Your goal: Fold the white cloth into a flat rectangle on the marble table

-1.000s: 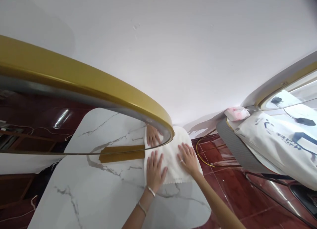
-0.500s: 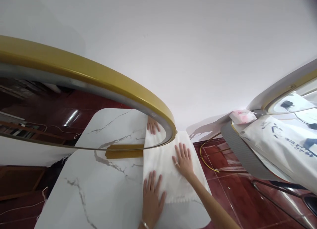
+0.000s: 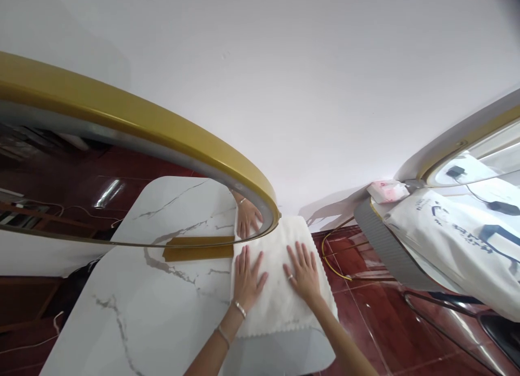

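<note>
A white cloth lies spread on the far right end of a white marble-patterned table. Both of my hands rest flat on it with fingers stretched out. My left hand presses the cloth's left part, with bracelets on its wrist. My right hand, with a ring on one finger, presses the cloth's right part. A gold-framed mirror stands against the table's far edge and reflects the table, the cloth and one hand.
A white wall fills the upper view. Dark red glossy floor tiles lie right of the table, with a yellow cable. At right stand a grey-edged surface with a white printed bag and a pink packet.
My left hand has moved forward up the cloth, level with my right hand. The cloth lies flatter and lower on the table than a second ago.
</note>
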A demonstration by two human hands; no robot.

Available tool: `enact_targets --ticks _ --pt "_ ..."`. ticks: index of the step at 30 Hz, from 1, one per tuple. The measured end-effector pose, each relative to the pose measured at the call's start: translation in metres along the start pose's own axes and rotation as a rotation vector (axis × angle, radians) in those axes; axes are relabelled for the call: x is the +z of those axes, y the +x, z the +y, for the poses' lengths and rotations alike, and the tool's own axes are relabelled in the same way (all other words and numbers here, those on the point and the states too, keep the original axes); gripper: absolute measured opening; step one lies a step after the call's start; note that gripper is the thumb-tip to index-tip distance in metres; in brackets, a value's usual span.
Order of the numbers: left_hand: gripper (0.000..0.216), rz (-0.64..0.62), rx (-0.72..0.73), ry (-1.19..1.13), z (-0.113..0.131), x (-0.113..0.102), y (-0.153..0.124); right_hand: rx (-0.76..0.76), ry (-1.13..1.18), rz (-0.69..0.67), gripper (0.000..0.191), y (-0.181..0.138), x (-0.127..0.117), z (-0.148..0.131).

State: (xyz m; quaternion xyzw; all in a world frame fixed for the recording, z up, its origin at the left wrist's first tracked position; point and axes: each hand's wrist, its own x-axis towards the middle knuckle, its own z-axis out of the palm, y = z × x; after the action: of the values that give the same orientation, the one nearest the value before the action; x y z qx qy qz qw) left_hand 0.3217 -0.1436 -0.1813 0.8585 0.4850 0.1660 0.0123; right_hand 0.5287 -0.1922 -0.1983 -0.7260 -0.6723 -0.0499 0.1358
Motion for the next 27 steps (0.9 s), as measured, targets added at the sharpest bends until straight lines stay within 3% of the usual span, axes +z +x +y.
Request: enact_targets --ticks 4,8,12,21,24,27 --pt "0.059 -0.039 -0.055 -0.020 0.007 0.022 0.040 0.006 -0.032 -0.055 0.055 0.047 0.005 0.026" --pt "0.049 -0.058 -0.013 -0.060 0.016 0.022 0.041 0.068 -0.035 -0.079 0.054 0.059 0.005 0.033" --pt "0.057 -0.077 0.110 -0.080 0.020 0.005 0.011 0.147 -0.030 -0.052 0.060 0.030 0.001 0.026" --pt "0.063 -0.132 0.210 0.003 0.038 -0.028 -0.081 0.126 0.013 -0.005 0.066 -0.090 -0.028 -0.003" --pt "0.063 -0.139 0.207 0.035 0.030 -0.034 -0.107 0.110 0.022 -0.003 0.068 -0.106 -0.030 -0.022" --pt "0.060 -0.124 0.166 0.021 0.019 -0.037 -0.117 0.086 0.035 -0.008 0.070 -0.103 -0.027 -0.036"
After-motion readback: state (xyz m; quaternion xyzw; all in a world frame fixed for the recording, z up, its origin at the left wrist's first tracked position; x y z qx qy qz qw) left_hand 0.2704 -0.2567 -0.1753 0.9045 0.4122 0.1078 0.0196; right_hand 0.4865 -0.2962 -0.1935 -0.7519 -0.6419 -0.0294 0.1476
